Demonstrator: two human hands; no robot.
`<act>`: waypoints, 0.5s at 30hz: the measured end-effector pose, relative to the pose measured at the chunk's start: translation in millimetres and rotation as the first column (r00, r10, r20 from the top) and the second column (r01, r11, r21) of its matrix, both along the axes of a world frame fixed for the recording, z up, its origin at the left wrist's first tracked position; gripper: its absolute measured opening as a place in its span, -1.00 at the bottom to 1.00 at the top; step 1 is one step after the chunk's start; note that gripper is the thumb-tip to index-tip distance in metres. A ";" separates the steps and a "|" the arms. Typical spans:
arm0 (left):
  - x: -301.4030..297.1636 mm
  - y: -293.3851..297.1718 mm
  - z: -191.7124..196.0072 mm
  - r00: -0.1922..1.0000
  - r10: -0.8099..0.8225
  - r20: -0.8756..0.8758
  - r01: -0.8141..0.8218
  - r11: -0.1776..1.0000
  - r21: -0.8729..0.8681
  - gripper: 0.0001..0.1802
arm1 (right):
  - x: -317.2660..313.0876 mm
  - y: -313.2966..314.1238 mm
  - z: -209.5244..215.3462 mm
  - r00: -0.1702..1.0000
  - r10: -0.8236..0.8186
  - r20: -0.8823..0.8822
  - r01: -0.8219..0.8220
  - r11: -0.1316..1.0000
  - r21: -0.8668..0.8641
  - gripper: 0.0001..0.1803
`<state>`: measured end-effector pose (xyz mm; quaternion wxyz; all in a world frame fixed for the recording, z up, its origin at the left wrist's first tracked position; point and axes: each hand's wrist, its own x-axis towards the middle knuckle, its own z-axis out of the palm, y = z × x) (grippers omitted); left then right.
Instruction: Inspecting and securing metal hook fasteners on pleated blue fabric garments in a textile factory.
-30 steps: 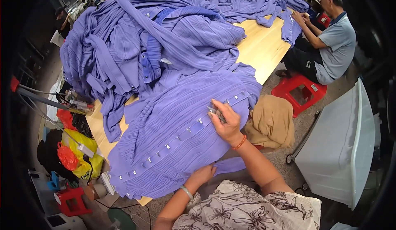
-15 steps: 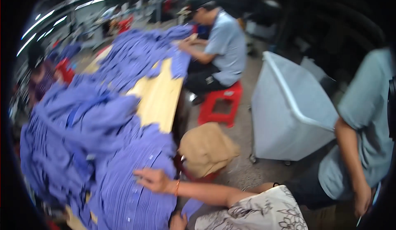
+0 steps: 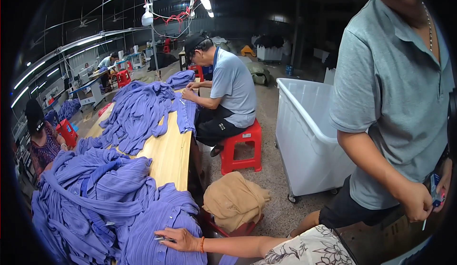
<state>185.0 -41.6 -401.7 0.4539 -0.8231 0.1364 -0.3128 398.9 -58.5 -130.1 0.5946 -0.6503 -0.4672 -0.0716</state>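
Note:
My right hand (image 3: 177, 240) rests on a stack of ribbed violet-blue knit fabric (image 3: 152, 217) at the table's near end. Between its fingers is a small metallic tool (image 3: 164, 239), too small to tell its exact kind. A beaded orange bracelet (image 3: 202, 244) circles the wrist, and a white sleeve with a floral print (image 3: 309, 250) covers the upper arm. To the left of the stack lies a loose heap of the same knit (image 3: 90, 184). My left hand is out of view.
A wooden table (image 3: 169, 155) runs away from me. A seated person (image 3: 233, 89) handles knit on a red stool (image 3: 243, 146). Right of the table are folded tan fabric (image 3: 235, 201) and a white wheeled bin (image 3: 304, 141). A standing person (image 3: 381, 103) holds small items close by at right.
My view has swung up and right, and the standing person shows more fully, hands together. The lower hand near the table's edge has left view. My right hand stays on the knit.

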 end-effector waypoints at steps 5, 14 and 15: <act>0.3 -0.3 -13.8 1.000 0.020 -0.004 -0.020 1.000 0.003 -0.57 | 2.3 0.7 -0.1 1.000 0.000 0.011 0.000 1.000 0.025 -0.52; 3.3 -8.2 35.0 0.999 0.029 -0.022 -0.029 0.999 0.020 -0.56 | 2.5 -1.5 -1.5 1.000 -0.012 0.014 0.011 0.999 0.050 -0.51; 2.2 -9.2 33.2 0.999 0.027 -0.024 -0.027 0.999 0.021 -0.56 | 2.1 -2.7 -1.3 1.000 -0.014 0.013 0.014 0.999 0.051 -0.51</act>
